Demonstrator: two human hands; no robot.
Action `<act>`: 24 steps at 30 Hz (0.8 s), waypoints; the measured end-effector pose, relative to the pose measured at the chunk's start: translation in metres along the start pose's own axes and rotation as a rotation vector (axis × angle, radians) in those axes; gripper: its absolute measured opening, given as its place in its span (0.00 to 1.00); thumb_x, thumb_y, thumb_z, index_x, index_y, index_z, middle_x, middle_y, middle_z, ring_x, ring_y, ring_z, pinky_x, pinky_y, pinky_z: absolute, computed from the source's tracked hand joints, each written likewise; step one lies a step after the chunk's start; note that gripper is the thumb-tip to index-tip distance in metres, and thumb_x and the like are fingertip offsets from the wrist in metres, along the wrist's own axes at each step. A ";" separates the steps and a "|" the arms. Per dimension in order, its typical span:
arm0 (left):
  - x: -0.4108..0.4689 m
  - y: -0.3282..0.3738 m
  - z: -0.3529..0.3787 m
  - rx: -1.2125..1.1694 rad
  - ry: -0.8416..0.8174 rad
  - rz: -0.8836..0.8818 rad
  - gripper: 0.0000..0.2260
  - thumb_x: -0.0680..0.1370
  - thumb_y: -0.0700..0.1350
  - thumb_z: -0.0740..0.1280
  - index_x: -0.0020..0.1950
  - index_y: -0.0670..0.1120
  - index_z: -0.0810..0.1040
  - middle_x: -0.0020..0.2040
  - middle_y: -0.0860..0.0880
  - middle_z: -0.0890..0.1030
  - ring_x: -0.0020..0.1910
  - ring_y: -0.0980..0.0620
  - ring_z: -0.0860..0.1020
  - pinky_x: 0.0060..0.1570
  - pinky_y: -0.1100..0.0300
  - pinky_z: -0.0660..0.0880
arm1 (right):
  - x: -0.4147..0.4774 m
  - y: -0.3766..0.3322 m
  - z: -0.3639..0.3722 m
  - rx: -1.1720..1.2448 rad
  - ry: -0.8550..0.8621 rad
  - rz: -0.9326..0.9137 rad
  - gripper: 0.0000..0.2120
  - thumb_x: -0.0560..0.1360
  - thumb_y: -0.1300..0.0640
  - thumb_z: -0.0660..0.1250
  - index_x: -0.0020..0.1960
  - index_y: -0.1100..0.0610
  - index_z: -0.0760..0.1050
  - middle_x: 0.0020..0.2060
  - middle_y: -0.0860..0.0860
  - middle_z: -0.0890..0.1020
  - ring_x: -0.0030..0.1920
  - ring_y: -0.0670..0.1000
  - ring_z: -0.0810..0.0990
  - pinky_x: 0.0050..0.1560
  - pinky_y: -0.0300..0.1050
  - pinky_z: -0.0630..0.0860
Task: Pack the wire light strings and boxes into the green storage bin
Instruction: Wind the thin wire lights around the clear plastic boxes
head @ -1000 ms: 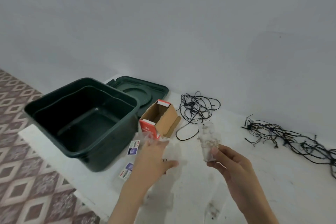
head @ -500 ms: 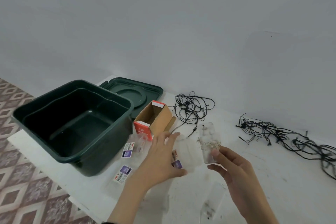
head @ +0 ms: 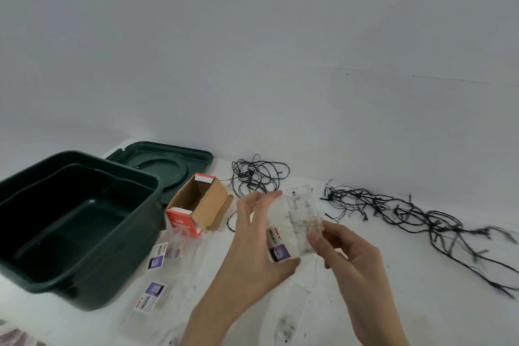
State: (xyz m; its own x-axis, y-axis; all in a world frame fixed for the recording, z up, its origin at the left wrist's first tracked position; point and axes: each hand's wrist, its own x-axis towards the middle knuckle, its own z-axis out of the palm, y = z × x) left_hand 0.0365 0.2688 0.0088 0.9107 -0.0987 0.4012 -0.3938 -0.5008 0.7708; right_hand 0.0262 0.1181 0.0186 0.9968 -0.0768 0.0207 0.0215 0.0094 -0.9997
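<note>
Since the earlier frame, a labelled clear packet (head: 278, 244) is being raised off the surface (head: 393, 303) by the left hand (head: 252, 239), gripped at its ends, and laid against the wire-light pack (head: 302, 212) being pinched by the right hand (head: 346, 257), probably for stacking into one load. Both are being held right of the green storage bin (head: 120, 270), apart from it.

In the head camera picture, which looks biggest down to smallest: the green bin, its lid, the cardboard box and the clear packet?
1. green bin
2. lid, partly hidden behind the bin
3. cardboard box and clear packet look alike; the packet is held nearer the camera, so no ranking.
</note>
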 end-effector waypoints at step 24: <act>0.011 0.038 0.009 -0.865 0.191 -0.402 0.23 0.68 0.52 0.67 0.62 0.48 0.75 0.44 0.47 0.83 0.39 0.53 0.80 0.32 0.58 0.79 | -0.022 -0.018 -0.009 -0.011 -0.027 -0.101 0.06 0.69 0.67 0.72 0.38 0.56 0.81 0.31 0.53 0.82 0.29 0.48 0.77 0.32 0.34 0.74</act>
State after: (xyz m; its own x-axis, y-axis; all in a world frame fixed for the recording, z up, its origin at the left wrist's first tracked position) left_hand 0.0323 0.2409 0.0380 0.9917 0.1213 0.0431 -0.0830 0.3463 0.9344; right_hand 0.0028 0.1106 0.0362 0.9913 -0.0503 0.1215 0.1212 -0.0082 -0.9926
